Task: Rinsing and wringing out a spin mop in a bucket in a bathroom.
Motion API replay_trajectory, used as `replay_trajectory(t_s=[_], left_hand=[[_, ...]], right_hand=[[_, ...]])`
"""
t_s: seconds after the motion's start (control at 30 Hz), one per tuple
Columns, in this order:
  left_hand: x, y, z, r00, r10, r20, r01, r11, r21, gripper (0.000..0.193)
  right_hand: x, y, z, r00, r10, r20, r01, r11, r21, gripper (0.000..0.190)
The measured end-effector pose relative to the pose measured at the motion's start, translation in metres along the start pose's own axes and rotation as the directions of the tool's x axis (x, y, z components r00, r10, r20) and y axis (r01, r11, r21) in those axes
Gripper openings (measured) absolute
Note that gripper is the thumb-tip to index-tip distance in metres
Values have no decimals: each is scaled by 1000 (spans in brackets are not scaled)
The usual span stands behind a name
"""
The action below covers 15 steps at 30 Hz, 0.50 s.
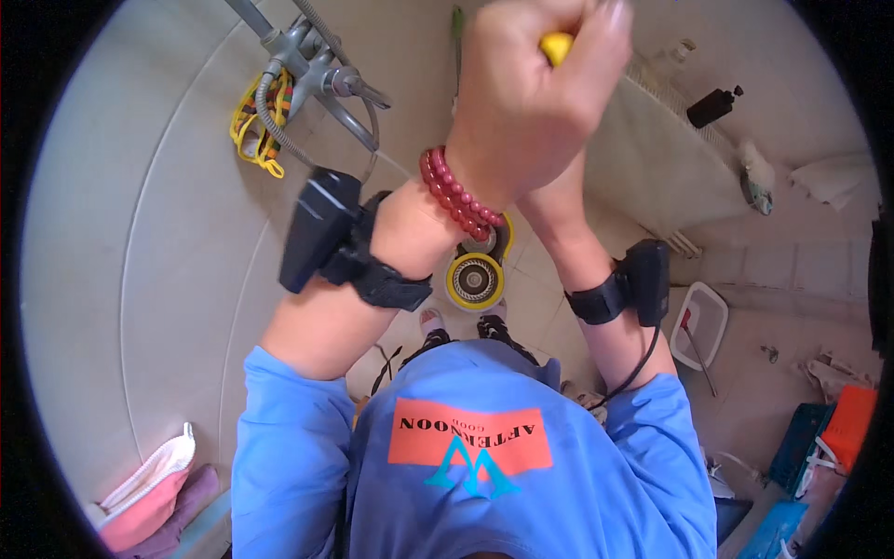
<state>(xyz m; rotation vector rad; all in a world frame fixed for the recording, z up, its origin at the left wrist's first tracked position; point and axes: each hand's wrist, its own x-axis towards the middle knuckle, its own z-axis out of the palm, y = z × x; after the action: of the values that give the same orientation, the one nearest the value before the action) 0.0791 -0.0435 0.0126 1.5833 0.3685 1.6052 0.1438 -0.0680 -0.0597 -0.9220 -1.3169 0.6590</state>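
My left hand [527, 91], with two strands of reddish beads at the wrist, is closed around a handle whose yellow end [557, 48] shows above the fist. My right hand [559, 185] lies behind it, mostly hidden, so its grip does not show. What the handle belongs to is out of sight below my hands. On the floor by my feet stands a spin mop bucket [475, 281] with yellow rims and a round spinner basket. The bucket's far part is partly covered by my left wrist.
At the upper left is a metal wall faucet [314, 66] with a hose, and a patterned pouch [262, 126] hangs there. A glass shelf [670, 91] carries a dark pump bottle [712, 106]. A white basin [698, 328] stands at right. A pink bag [150, 496] sits lower left.
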Motion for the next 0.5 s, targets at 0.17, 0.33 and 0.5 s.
replay_trajectory(t_s=[0.17,0.33,0.5], left_hand=[[-17,-40,-7,996,-86,-6,86,992,90,32],[-37,-76,-4,989,-150,19,147,985,87,29],[-69,-104,-4,993,-116,-11,116,977,177,29]], right_hand=[[2,42,3,968,210,-135,-176,958,228,25],[-22,102,-20,996,81,-36,-86,981,-173,23],[-58,145,-28,976,212,-47,-209,975,72,22]])
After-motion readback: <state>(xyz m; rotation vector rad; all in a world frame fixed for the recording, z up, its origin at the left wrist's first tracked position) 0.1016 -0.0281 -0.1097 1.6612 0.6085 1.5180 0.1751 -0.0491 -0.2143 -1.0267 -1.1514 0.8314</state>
